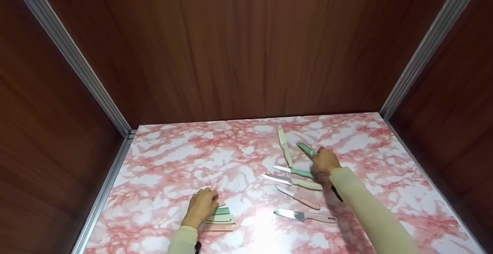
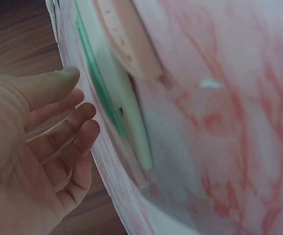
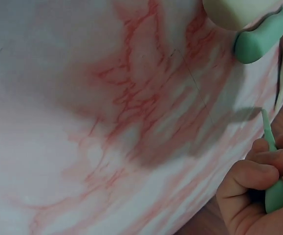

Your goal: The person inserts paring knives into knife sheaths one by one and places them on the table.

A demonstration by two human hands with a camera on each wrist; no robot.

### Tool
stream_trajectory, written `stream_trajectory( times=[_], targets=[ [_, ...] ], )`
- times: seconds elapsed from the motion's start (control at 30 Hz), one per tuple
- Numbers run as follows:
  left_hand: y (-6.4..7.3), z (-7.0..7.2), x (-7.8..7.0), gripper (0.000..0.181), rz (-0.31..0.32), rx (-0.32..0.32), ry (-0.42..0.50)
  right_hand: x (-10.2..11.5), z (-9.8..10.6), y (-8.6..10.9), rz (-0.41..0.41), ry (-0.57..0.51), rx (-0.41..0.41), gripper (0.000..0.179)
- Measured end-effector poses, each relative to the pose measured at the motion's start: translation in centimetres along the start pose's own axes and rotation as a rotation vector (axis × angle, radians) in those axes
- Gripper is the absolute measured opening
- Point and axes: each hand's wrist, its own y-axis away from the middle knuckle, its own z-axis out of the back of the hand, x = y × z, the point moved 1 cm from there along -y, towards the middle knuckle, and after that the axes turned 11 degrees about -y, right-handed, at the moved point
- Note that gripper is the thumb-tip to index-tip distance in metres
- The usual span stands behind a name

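My right hand (image 1: 326, 160) grips a green knife (image 1: 306, 148) by its handle, at the right of the table. The knife's green front end points to the far left in the head view. In the right wrist view, curled fingers and thumb wrap the green handle (image 3: 276, 196). My left hand (image 1: 201, 206) is at the near left, beside several flat blade covers: green (image 1: 222, 211), cream (image 1: 220, 219) and pink (image 1: 218, 227). Its fingers are loosely bent in the left wrist view, with nothing between them, next to the green cover (image 2: 99, 85).
Between the hands lie a green-handled knife (image 1: 302, 172), a cream-handled knife (image 1: 306, 184), a small pink-handled knife (image 1: 307, 201) and a wider pale-pink-handled knife (image 1: 319, 218). A cream knife (image 1: 284, 146) lies farther back. Dark wood panels (image 1: 246, 53) enclose the marbled table (image 1: 173, 157).
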Motion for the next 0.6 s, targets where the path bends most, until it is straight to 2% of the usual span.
stream_trajectory(
  times=[0.17,0.4,0.6],
  targets=[
    [0.1,-0.2,0.1,0.008,0.009,0.017,-0.016,0.7,-0.5,-0.8,-0.009,-0.025,0.011,0.025],
    [-0.3,0.0,0.1,0.009,0.021,0.033,-0.024,2.0,-1.5,-1.4,-0.003,0.023,0.032,0.017],
    [-0.5,-0.1,-0.1,0.01,-0.002,0.044,-0.038,2.3,-2.3,-1.7,-0.056,0.019,0.047,0.013]
  ],
)
